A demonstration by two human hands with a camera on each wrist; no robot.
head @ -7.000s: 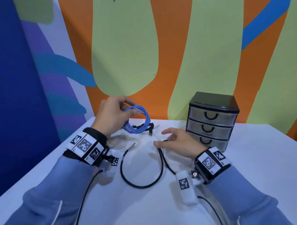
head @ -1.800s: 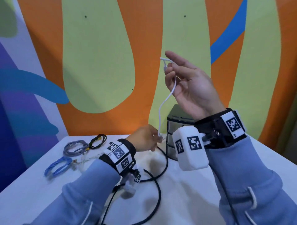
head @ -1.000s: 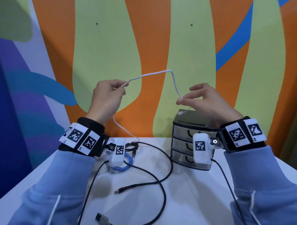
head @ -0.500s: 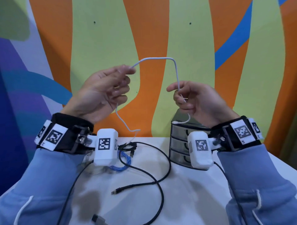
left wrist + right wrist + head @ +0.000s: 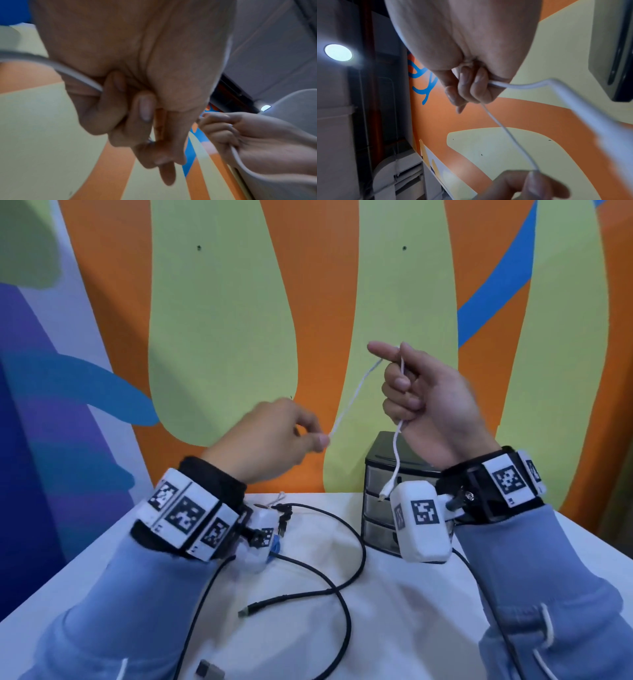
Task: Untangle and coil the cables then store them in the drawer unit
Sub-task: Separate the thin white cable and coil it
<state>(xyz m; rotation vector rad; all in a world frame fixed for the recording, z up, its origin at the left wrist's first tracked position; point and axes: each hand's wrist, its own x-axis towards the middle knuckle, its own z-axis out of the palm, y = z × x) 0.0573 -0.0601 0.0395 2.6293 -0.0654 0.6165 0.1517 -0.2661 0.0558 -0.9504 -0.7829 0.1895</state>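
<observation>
A thin white cable (image 5: 352,397) runs taut through the air between my two raised hands. My left hand (image 5: 274,436) pinches it low, at fingertip and thumb. My right hand (image 5: 421,398) grips it higher in curled fingers, and the free end with its plug (image 5: 385,494) dangles below the fist. The left wrist view shows my fingers (image 5: 118,112) curled around the white cable (image 5: 77,75). In the right wrist view the white cable (image 5: 505,128) leaves my fist toward the other hand. The small drawer unit (image 5: 380,498) stands behind my right wrist, its drawers closed.
On the white table (image 5: 411,628) lies a long black cable (image 5: 342,587) in loose loops, one plug (image 5: 245,611) near the middle. A grey connector (image 5: 210,671) sits at the front edge. A blue cable (image 5: 275,546) peeks out by my left wrist. The painted wall stands close behind.
My left hand dropped lower and slid along the white cable, pulling the arch straight. My right hand closed tighter on it, and the plug end now hangs lower under the fist.
</observation>
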